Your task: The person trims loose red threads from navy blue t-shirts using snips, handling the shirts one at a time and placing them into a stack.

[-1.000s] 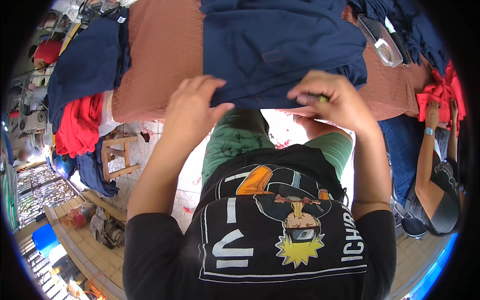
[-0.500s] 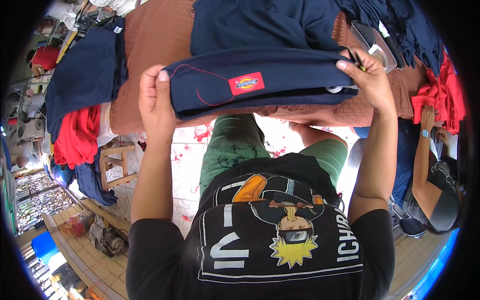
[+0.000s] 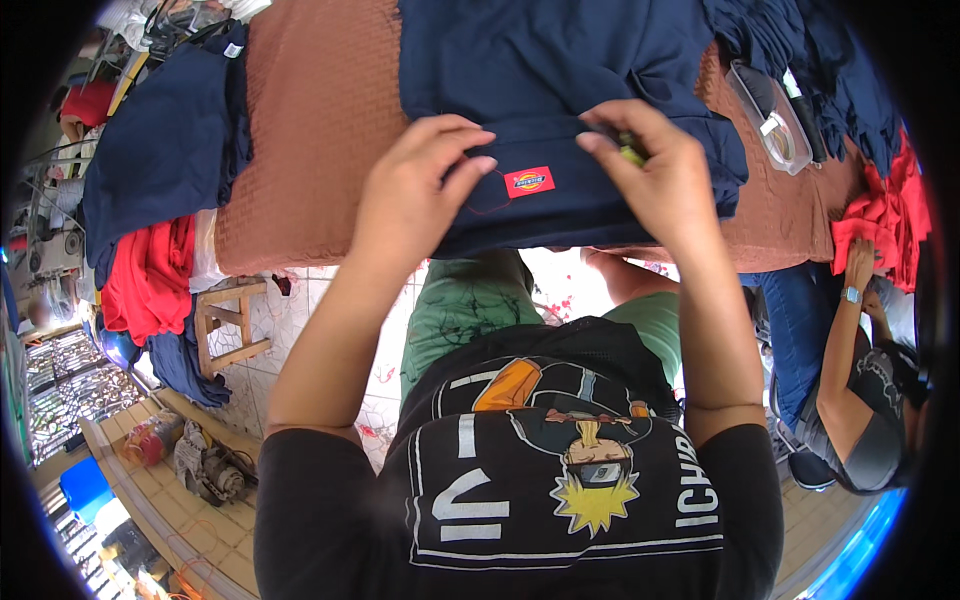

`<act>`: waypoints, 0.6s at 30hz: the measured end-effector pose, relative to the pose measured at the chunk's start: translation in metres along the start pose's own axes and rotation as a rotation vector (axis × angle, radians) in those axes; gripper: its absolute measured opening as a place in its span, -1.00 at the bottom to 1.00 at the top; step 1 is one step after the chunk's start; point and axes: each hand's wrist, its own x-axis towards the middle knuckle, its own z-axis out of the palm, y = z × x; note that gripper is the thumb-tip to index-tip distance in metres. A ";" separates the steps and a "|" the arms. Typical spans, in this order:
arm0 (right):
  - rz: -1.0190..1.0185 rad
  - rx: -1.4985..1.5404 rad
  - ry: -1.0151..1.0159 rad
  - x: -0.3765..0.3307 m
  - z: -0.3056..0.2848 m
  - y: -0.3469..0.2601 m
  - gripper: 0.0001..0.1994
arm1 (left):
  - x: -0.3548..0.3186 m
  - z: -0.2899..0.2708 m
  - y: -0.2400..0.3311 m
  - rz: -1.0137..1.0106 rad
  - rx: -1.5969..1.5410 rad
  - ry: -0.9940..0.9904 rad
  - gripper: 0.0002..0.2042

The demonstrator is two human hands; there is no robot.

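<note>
A navy garment lies over the near edge of the table, a small red label sewn on its folded band. A loose red thread trails from the label's left side. Just left of the label, my left hand has its thumb and fingers closed on the band. My right hand is on the band to the right of the label, its thumb and forefinger bent together. Tucked in that palm is a small cutter, probably thread snips, with a yellow-green part showing; its blades are mostly hidden.
A brown textured cloth covers the table. Navy garments lie at left above red cloth and a wooden stool. At right are a clear plastic box and another person's hand on red fabric.
The garment, held up stretched between both hands before, now rests lower on the table. My hands have come inward, closer to the label on either side.
</note>
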 end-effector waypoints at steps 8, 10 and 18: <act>0.035 0.042 -0.099 -0.017 0.035 0.033 -0.77 | -0.001 0.036 -0.017 -0.147 0.146 0.075 -0.79; 0.051 0.035 -0.125 -0.017 0.034 0.031 -0.78 | 0.002 0.036 -0.026 -0.114 0.131 0.072 -0.84; -0.022 0.038 -0.003 -0.011 0.027 0.025 -0.75 | 0.039 0.009 -0.034 -0.252 -0.548 0.041 -0.76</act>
